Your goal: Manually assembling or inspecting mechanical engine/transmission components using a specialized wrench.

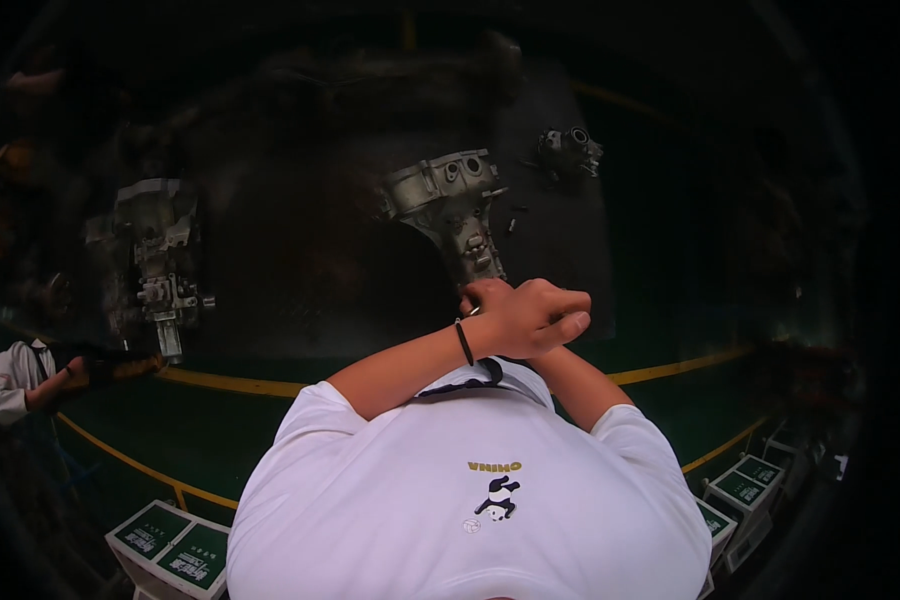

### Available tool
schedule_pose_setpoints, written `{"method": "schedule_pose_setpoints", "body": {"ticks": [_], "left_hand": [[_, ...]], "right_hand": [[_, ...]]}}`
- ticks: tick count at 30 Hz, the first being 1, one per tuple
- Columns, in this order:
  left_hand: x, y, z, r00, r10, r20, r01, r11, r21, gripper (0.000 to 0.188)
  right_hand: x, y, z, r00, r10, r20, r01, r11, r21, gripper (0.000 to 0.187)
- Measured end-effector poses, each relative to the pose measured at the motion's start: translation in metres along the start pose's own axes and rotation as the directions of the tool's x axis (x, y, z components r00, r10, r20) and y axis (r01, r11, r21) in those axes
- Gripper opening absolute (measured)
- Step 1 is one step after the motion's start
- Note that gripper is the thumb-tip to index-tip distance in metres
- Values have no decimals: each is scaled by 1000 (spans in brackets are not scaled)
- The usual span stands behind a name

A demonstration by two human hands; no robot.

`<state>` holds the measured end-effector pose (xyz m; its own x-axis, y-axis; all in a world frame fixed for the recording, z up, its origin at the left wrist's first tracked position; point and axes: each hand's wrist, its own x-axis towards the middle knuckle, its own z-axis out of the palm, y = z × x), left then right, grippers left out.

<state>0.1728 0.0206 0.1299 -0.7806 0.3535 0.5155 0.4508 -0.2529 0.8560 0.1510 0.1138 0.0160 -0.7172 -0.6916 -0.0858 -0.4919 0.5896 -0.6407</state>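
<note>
My forearms cross in front of my chest, beside the near end of a grey metal gearbox housing [465, 200] on a dark worktable [310, 230]. Its wide bell-shaped end points away from me. My left hand [538, 315], with a black band on its wrist, lies over the right one, its fingers curled closed. Whatever they may hold is hidden. Only part of my right hand [484, 291] shows, next to the housing's narrow end; its fingers are mostly covered. A small shiny ring-like thing [473, 311] shows there, and I cannot make out what it is.
A smaller metal casting [570, 152] lies at the far right of the tabletop, with small dark pieces [512, 224] nearer. Another gearbox [158, 250] stands at left, near a person's sleeve [10, 380]. White-and-green boxes [170, 545] stand behind yellow floor lines [232, 383].
</note>
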Motion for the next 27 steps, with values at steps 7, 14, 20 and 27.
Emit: {"method": "schedule_pose_setpoints", "body": {"ticks": [7,14,20,27], "left_hand": [[-5,-2,25,989,-29,147,27,1000,15,29],[-11,1,29,984,-18,176,1,996,94,23],[-19,-3,29,996,79,-52,-73,993,92,24],[-7,-17,-8,940,7,-342,-17,1000,-24,35]], "right_hand": [[1,-29,-23,950,-61,306,58,998,20,33],[15,-34,-31,876,-83,475,-42,968,246,32],[26,19,-12,929,356,96,-239,385,891,31],[15,39,6,837,509,-201,77,254,964,26]]}}
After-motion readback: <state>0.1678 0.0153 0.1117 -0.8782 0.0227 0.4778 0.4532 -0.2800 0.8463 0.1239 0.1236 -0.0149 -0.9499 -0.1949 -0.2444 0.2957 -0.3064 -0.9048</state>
